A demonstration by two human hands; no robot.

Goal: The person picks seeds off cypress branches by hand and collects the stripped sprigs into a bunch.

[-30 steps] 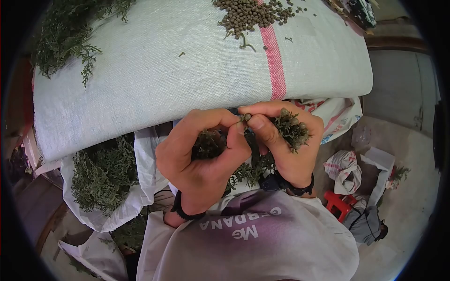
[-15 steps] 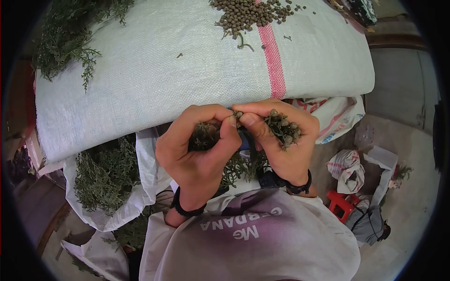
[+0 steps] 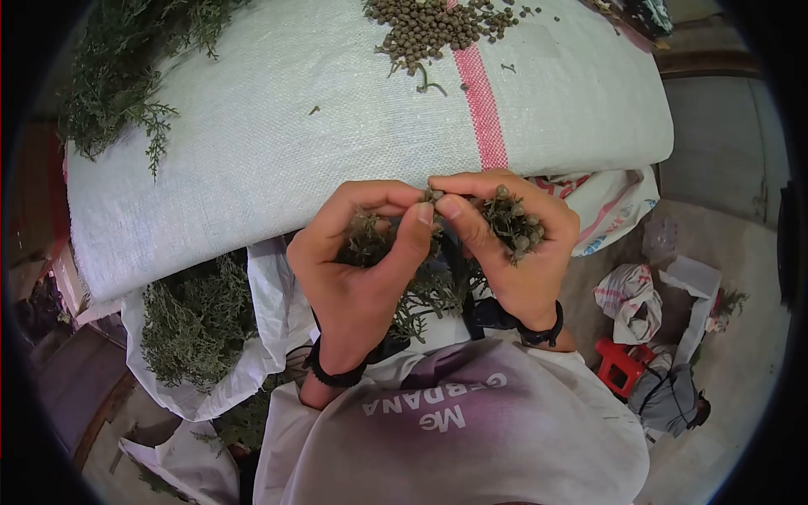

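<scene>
My left hand (image 3: 352, 261) and my right hand (image 3: 539, 252) meet fingertip to fingertip at the near edge of the white woven sack (image 3: 278, 135). Thumbs and forefingers of both pinch a small round cone (image 3: 434, 195) between them. Curled in the left palm is a green conifer sprig (image 3: 364, 242), partly hidden by the fingers. The right palm holds a bunch of sprigs with several round cones (image 3: 515, 225). More green foliage (image 3: 433, 295) hangs below, between the wrists.
A pile of loose round cones (image 3: 429, 29) lies on the sack's far side by a red stripe (image 3: 481, 109). Cut branches (image 3: 126, 76) rest at its left. An open white bag of foliage (image 3: 198, 324) stands lower left. A red stool (image 3: 621, 367) is on the floor at right.
The whole view has shifted slightly. Both hands keep their pinch at the same spot, with the fingers moved a little around the small cone.
</scene>
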